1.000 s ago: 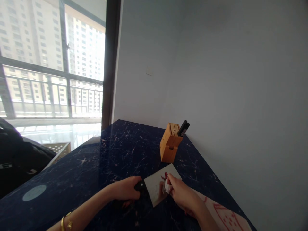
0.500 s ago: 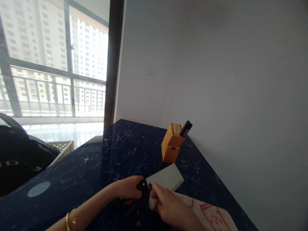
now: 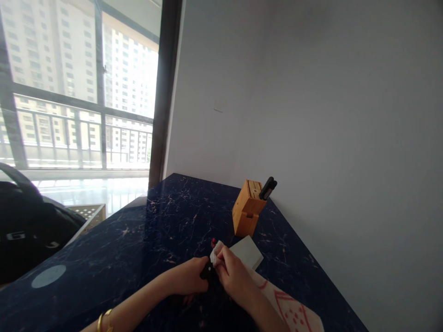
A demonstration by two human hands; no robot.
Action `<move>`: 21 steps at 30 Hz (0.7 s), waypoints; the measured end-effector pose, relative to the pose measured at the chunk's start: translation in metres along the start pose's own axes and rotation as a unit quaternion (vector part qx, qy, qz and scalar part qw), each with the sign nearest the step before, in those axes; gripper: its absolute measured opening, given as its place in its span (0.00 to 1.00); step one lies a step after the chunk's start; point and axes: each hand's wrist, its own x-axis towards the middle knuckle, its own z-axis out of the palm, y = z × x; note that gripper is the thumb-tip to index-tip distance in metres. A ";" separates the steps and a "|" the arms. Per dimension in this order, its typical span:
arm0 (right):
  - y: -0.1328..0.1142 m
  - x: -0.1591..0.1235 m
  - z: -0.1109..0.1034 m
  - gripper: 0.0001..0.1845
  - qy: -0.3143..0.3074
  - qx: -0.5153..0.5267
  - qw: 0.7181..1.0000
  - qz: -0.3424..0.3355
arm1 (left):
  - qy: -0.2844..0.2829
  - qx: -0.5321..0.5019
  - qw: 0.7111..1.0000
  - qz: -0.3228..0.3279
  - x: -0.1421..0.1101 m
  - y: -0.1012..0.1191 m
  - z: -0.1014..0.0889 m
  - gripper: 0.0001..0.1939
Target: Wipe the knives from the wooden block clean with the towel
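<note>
My left hand (image 3: 188, 277) is closed round the black handle of a cleaver whose broad grey blade (image 3: 247, 251) lies flat over the dark marble counter (image 3: 145, 240). Beside it, my right hand (image 3: 232, 272) pinches a bunched white cloth with red marks (image 3: 216, 251) against the blade close to the handle. The cloth's loose end (image 3: 292, 311), white with a red pattern, trails along the counter under my right forearm. A gold bracelet (image 3: 104, 319) sits on my left wrist.
A wooden knife block (image 3: 246, 209) with one black handle (image 3: 268, 188) sticking out stands by the grey wall behind the blade. A round pale mark (image 3: 48, 275) lies at the counter's left. A dark bag (image 3: 31, 230) and a large window are further left.
My right hand has slid the cloth along the blade from its outer end to the part by the handle. The blade has turned from tilted up to lying flatter.
</note>
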 end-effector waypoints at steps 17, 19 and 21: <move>0.052 0.018 -0.012 0.04 0.068 -0.081 0.992 0.065 | -0.012 -0.014 1.000 -0.012 0.005 -0.015 0.004 0.14; 0.072 0.019 -0.029 0.05 0.081 -0.103 0.988 0.084 | -0.014 -0.015 1.000 -0.008 0.004 -0.015 0.004 0.14; 0.090 0.017 -0.046 0.07 0.086 -0.120 0.984 0.098 | -0.012 -0.015 1.000 -0.007 0.003 -0.015 0.004 0.13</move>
